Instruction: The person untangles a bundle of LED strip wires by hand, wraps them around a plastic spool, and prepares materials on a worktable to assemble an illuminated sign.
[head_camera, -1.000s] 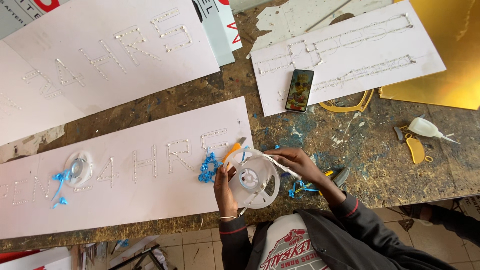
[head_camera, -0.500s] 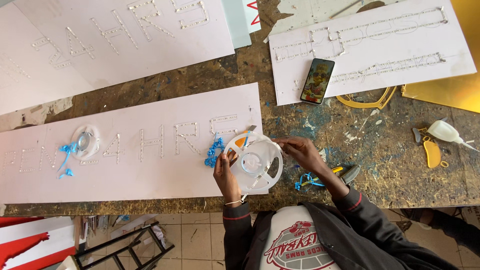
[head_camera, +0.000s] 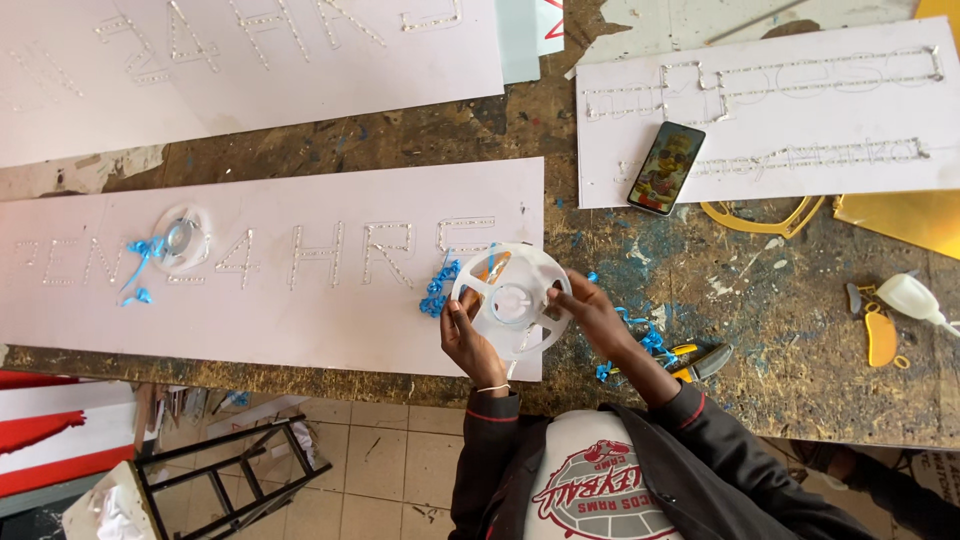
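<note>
Worn, paint-stained wood forms the tabletop (head_camera: 800, 340), which fills most of the frame above a strip of tiled floor along the lower edge.

Central item: a white plastic reel (head_camera: 512, 300), flat and round with spoked openings, sits at lower centre of the frame. Its face is turned toward the camera, so its axle line runs roughly toward the viewer rather than across the tabletop.

Left hand (head_camera: 468, 345): positioned at the lower left rim of the reel. Fingers are curled around the rim and support it from below.

Right hand (head_camera: 592, 315): positioned at the right rim. Fingers are pressed to the edge, with the fingertips reaching in toward the hub. Whether they pinch a strip end cannot be told.

Both hands are in contact with the reel; neither is nearer.

Surrounding items:
- A long white sign panel (head_camera: 270, 300) with letters outlined in small light points lies directly behind and left of the reel.
- Curls of blue backing film (head_camera: 437, 288) lie just left of the reel.
- A second, empty reel (head_camera: 182, 238) rests on the panel, at left of frame.
- A smartphone (head_camera: 666, 168) lies on another white panel (head_camera: 800, 110) at upper right.
- Yellow-handled cutters (head_camera: 700, 362) lie near the right forearm.
</note>
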